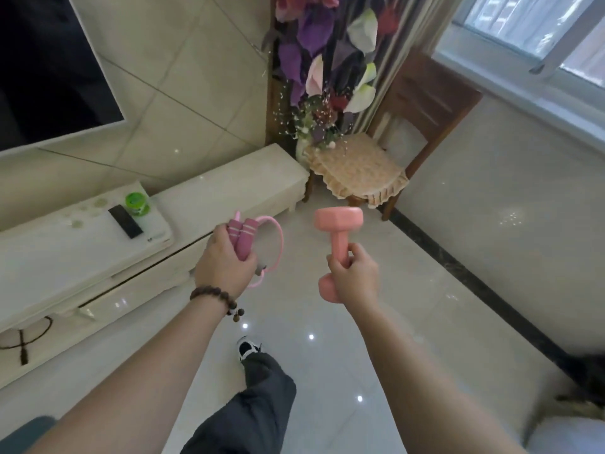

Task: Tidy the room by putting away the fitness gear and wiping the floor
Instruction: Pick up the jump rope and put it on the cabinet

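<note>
The person's left hand is closing around one skipping rope, its two ribbed, dark-pink handles bunched together and a thin pink cord looping out to the right. The right hand is gripping the smooth shaft of one matte pink dumbbell, held upright above the glossy tiled floor. A long cream TV cabinet is running along the left wall, and one wooden chair with a frilled cushion is standing far right beneath the window.

The floor is glossy tile that mirrors the lamps. The pink dumbbell looks smooth and matt. The chair is brown wood under a lacy cloth cushion.
</note>
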Action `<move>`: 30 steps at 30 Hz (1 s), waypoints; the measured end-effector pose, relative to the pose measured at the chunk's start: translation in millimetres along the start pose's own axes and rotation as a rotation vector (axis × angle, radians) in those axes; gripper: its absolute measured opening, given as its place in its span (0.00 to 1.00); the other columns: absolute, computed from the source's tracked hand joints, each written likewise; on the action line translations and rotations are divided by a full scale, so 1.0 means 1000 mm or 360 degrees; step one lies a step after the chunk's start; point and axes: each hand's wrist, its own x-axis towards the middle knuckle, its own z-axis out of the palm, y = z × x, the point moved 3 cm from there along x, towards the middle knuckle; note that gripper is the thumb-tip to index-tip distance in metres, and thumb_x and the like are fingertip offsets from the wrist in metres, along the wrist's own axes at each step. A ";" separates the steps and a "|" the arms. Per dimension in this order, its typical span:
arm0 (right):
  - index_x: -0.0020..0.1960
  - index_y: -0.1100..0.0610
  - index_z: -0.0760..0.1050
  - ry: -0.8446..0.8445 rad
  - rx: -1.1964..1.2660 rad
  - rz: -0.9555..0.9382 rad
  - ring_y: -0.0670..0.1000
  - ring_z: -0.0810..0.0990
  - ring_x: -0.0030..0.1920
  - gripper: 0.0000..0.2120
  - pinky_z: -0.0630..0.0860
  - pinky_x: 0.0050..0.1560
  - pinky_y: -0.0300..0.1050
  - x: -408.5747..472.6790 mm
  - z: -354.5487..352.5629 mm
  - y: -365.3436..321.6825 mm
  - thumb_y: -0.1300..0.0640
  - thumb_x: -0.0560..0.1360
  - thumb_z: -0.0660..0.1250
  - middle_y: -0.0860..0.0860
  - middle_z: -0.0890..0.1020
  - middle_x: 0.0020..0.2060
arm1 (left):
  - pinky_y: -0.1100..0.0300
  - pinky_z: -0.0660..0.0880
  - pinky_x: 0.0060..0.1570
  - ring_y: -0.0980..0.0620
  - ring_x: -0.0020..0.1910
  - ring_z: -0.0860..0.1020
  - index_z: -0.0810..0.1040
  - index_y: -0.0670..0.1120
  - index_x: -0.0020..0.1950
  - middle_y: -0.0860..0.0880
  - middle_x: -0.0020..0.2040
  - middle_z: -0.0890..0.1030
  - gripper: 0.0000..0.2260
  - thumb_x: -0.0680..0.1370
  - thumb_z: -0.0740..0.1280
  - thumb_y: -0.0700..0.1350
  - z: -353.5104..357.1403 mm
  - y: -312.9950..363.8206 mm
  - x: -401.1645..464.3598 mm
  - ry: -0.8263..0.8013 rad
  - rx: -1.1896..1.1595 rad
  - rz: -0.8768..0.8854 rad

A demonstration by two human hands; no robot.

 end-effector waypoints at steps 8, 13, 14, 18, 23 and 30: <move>0.45 0.50 0.73 -0.0129 -0.0040 -0.0069 0.49 0.78 0.40 0.03 0.74 0.40 0.45 0.160 0.066 -0.088 0.52 0.73 0.66 0.47 0.79 0.38 | 0.57 0.67 0.36 0.47 0.39 0.72 0.68 0.46 0.54 0.49 0.46 0.75 0.15 0.71 0.69 0.45 0.012 0.007 0.173 0.0122 -0.0025 -0.0166; 0.45 0.51 0.73 -0.0206 -0.0096 -0.0131 0.47 0.77 0.39 0.03 0.72 0.38 0.43 0.233 0.105 -0.130 0.52 0.74 0.67 0.45 0.78 0.37 | 0.57 0.67 0.37 0.47 0.40 0.72 0.69 0.45 0.57 0.48 0.48 0.76 0.17 0.71 0.69 0.45 0.013 0.006 0.255 0.0178 -0.0029 -0.0253; 0.46 0.51 0.73 -0.0222 -0.0123 -0.0147 0.46 0.77 0.39 0.03 0.71 0.37 0.43 0.245 0.110 -0.136 0.53 0.74 0.66 0.44 0.78 0.37 | 0.57 0.67 0.36 0.47 0.39 0.73 0.69 0.45 0.56 0.47 0.48 0.76 0.16 0.71 0.69 0.45 0.014 0.005 0.266 0.0179 -0.0032 -0.0278; 0.48 0.51 0.74 -0.0322 -0.0223 -0.0163 0.47 0.77 0.39 0.04 0.70 0.37 0.42 0.292 0.136 -0.148 0.53 0.75 0.66 0.44 0.78 0.37 | 0.60 0.63 0.30 0.49 0.36 0.72 0.67 0.48 0.52 0.48 0.45 0.76 0.14 0.71 0.69 0.44 0.023 0.001 0.302 0.0208 -0.0041 -0.0361; 0.44 0.51 0.72 -0.0499 -0.0239 -0.0191 0.45 0.77 0.39 0.03 0.69 0.37 0.41 0.355 0.168 -0.157 0.54 0.75 0.66 0.44 0.78 0.36 | 0.58 0.66 0.35 0.48 0.37 0.73 0.70 0.47 0.55 0.50 0.44 0.76 0.16 0.70 0.70 0.45 0.043 -0.011 0.345 0.0300 -0.0002 -0.0550; 0.47 0.52 0.74 -0.0814 -0.0367 -0.0398 0.45 0.77 0.39 0.03 0.70 0.39 0.42 0.480 0.206 -0.171 0.54 0.75 0.65 0.45 0.78 0.37 | 0.56 0.68 0.36 0.46 0.38 0.73 0.69 0.46 0.55 0.47 0.48 0.77 0.20 0.69 0.72 0.47 0.101 -0.007 0.431 0.0468 -0.0012 -0.0870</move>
